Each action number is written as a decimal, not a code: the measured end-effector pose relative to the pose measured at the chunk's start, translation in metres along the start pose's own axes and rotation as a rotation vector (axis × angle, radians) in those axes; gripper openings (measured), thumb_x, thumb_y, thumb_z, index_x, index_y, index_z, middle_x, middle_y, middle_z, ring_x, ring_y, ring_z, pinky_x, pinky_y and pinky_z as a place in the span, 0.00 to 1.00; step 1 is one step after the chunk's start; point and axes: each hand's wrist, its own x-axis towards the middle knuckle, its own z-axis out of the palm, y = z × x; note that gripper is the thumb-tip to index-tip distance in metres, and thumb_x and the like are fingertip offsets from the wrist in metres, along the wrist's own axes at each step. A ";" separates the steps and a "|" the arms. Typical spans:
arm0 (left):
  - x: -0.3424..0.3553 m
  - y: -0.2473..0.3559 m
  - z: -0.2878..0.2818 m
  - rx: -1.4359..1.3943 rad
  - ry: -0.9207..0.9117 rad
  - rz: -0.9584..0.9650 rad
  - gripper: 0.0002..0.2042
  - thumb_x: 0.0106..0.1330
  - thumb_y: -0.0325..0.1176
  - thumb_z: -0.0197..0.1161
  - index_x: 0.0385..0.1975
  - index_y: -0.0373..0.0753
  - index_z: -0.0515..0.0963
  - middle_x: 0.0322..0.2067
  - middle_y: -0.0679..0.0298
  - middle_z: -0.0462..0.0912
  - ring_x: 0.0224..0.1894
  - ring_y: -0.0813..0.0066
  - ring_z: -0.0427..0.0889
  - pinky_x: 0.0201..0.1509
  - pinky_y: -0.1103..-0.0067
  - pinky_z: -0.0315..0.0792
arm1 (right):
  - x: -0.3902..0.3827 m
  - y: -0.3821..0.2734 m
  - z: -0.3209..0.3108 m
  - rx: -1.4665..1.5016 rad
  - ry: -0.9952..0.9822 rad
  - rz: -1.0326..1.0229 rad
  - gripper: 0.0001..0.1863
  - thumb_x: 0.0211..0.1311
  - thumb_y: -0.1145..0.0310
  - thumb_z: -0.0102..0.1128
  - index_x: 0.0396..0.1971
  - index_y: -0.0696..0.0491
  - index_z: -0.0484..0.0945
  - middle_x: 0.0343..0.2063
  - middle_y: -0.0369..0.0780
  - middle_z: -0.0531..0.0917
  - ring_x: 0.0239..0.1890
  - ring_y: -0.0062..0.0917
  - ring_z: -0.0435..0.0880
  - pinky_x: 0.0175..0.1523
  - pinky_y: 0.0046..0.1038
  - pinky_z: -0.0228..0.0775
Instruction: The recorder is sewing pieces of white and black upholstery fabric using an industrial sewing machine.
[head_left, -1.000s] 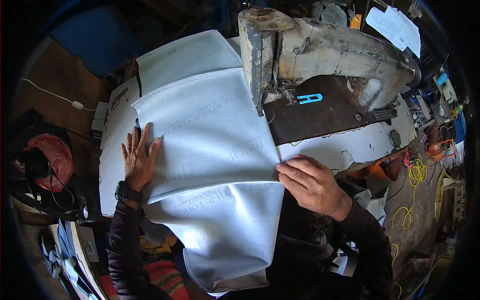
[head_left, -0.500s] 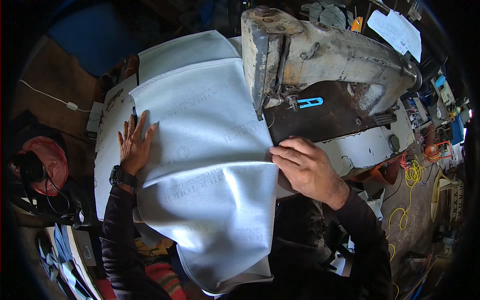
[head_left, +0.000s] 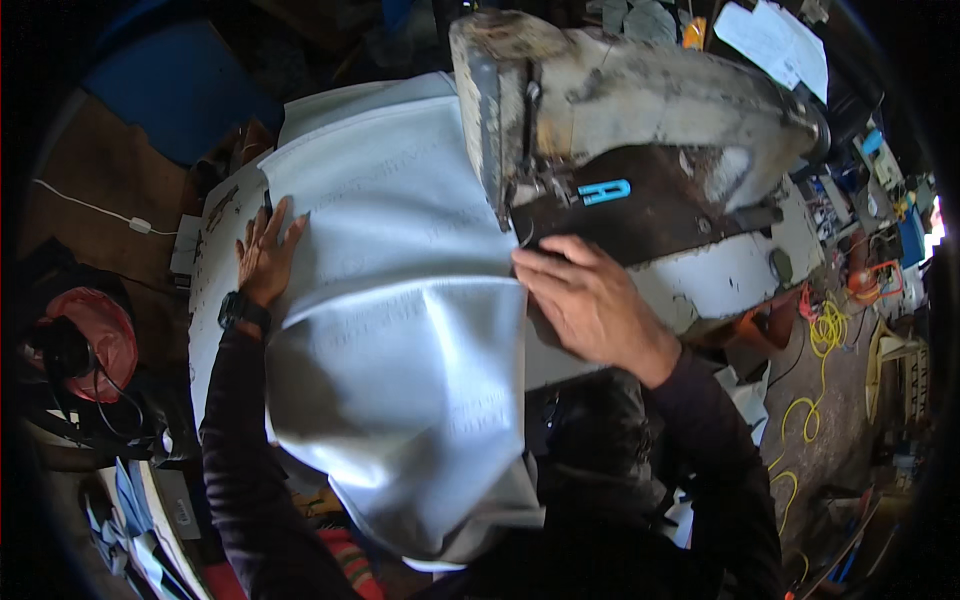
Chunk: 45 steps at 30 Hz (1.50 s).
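A large pale grey sheet of leather-like material [head_left: 390, 200] with faint print and crosswise seams lies over the sewing table, its near end drooping toward my lap. My left hand [head_left: 265, 260], fingers spread, rests flat at the sheet's left edge. On the opposite edge, just nearer than the needle area, my right hand [head_left: 595, 305] has its fingers closed on the border; its thumb is hidden. The worn sewing machine [head_left: 640, 95] stands over the sheet's right edge, its needle too blurred to make out. A light blue slotted hand tool [head_left: 604, 192] lies on the machine bed.
White papers [head_left: 770, 45] hang behind the machine. At left are a red plastic bag [head_left: 95, 325] and a white cable [head_left: 90, 210]. Yellow cord [head_left: 825, 340] trails over the cluttered floor at right. The white tabletop [head_left: 690, 285] has chipped edges.
The sheet has slid away from me along the machine, bringing its middle seam closer to the needle area. Both hands have moved forward with it. The whole view has shifted slightly.
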 end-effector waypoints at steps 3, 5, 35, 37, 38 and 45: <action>0.007 0.008 -0.009 0.093 -0.070 0.014 0.36 0.78 0.70 0.44 0.80 0.59 0.64 0.80 0.49 0.59 0.83 0.42 0.54 0.82 0.40 0.44 | -0.004 -0.007 -0.001 0.003 0.041 0.024 0.12 0.68 0.69 0.64 0.47 0.59 0.87 0.54 0.40 0.87 0.58 0.36 0.80 0.62 0.38 0.76; 0.007 0.020 -0.025 0.224 -0.021 -0.010 0.35 0.77 0.66 0.50 0.79 0.56 0.65 0.79 0.51 0.62 0.82 0.45 0.56 0.82 0.41 0.45 | -0.016 -0.019 -0.012 -0.069 0.093 0.032 0.11 0.65 0.72 0.67 0.45 0.59 0.87 0.51 0.41 0.88 0.55 0.35 0.83 0.58 0.40 0.78; -0.356 0.196 -0.142 -0.223 0.401 0.848 0.09 0.63 0.18 0.72 0.41 0.37 0.89 0.36 0.56 0.85 0.40 0.55 0.85 0.43 0.60 0.80 | -0.124 -0.183 -0.013 1.291 0.232 0.146 0.16 0.65 0.66 0.74 0.40 0.64 0.81 0.34 0.49 0.85 0.40 0.39 0.86 0.46 0.36 0.76; -0.359 0.185 -0.146 -0.305 0.440 0.691 0.08 0.64 0.19 0.73 0.41 0.38 0.89 0.37 0.56 0.85 0.39 0.55 0.84 0.43 0.60 0.80 | -0.120 -0.186 -0.021 1.206 0.170 0.115 0.14 0.65 0.69 0.72 0.34 0.62 0.76 0.32 0.46 0.81 0.38 0.39 0.83 0.44 0.39 0.73; -0.359 0.180 -0.148 -0.305 0.441 0.695 0.08 0.64 0.19 0.73 0.41 0.38 0.89 0.37 0.56 0.85 0.39 0.55 0.84 0.43 0.60 0.80 | -0.121 -0.188 -0.023 1.216 0.251 0.066 0.14 0.65 0.69 0.72 0.34 0.62 0.76 0.32 0.46 0.81 0.38 0.39 0.83 0.44 0.39 0.73; -0.355 0.194 -0.142 -0.544 0.454 1.075 0.06 0.67 0.21 0.68 0.41 0.34 0.86 0.43 0.52 0.86 0.40 0.53 0.86 0.43 0.62 0.82 | -0.153 -0.223 -0.018 0.654 0.422 -0.084 0.11 0.65 0.69 0.66 0.30 0.59 0.74 0.31 0.47 0.79 0.36 0.45 0.81 0.43 0.45 0.73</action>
